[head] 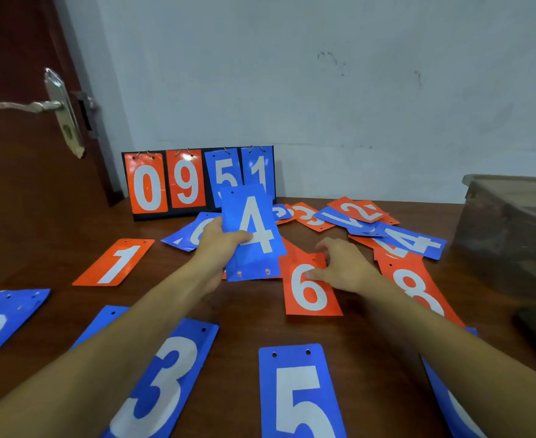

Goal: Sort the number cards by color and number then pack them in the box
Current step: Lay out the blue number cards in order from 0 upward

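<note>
The blue 4 card (pixel 251 230), gripped in the left hand (pixel 217 245), hides the lower parts of the scoreboard's (pixel 148 186) blue 5 and 1. The right hand (pixel 344 270), pinching the orange 6 card (pixel 311 294), covers its top right corner. By the table's (pixel 244 320) near edge the right forearm (pixel 450 352) hides the digit of another blue card (pixel 437 387). Picture edges cut off the blue 0 card (pixel 4 317), blue 3 card (pixel 168 368), blue 5 card (pixel 295 390) and blurred box (pixel 513 235).

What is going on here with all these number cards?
A person is sorting number cards on a table. The left hand holds a blue 4 card, while the right hand pinches the top of an orange 6 card lying flat. A blue 3 card and blue 5 card lie nearer; the box stands at right.
</note>
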Available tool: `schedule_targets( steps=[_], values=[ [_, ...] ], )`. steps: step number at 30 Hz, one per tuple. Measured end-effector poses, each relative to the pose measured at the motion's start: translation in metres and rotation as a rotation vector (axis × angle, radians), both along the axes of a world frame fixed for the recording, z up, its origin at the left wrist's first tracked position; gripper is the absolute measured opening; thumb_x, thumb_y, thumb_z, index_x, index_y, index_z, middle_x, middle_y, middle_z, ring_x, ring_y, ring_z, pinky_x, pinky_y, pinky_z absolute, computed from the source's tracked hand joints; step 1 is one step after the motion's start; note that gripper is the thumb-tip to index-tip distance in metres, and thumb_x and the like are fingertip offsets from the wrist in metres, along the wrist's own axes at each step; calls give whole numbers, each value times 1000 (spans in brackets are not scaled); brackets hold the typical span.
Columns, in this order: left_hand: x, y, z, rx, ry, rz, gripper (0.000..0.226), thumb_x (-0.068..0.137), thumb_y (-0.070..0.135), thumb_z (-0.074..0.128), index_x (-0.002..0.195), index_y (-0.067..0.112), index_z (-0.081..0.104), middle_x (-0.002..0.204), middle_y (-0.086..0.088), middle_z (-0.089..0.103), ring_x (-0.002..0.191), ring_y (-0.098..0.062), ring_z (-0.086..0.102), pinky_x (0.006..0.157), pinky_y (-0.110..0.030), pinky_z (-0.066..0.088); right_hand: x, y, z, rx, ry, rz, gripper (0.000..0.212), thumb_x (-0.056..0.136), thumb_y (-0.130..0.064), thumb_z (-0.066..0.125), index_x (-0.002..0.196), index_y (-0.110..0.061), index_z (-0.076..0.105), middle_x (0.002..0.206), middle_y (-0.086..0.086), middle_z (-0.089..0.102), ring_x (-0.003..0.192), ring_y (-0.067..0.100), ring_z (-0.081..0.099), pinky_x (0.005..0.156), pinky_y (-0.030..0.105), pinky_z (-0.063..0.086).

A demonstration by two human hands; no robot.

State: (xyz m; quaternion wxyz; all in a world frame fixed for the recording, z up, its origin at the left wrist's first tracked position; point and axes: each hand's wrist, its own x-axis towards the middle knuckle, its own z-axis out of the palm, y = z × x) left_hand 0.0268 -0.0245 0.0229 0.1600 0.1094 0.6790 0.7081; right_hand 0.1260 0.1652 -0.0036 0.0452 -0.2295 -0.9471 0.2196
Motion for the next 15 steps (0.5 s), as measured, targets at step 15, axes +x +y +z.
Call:
schedule_targets(
  steps=[15],
  values=[
    [70,-12,13,82,55,-231,22,94,16,56,116,16,57,110,-5,69,93,-24,69,79,-41,58,33,-51,46,-551,474,-20,25,79,-21,76,92,-18,55,89,-3,65,84,15,67,65,23,53]
  ],
)
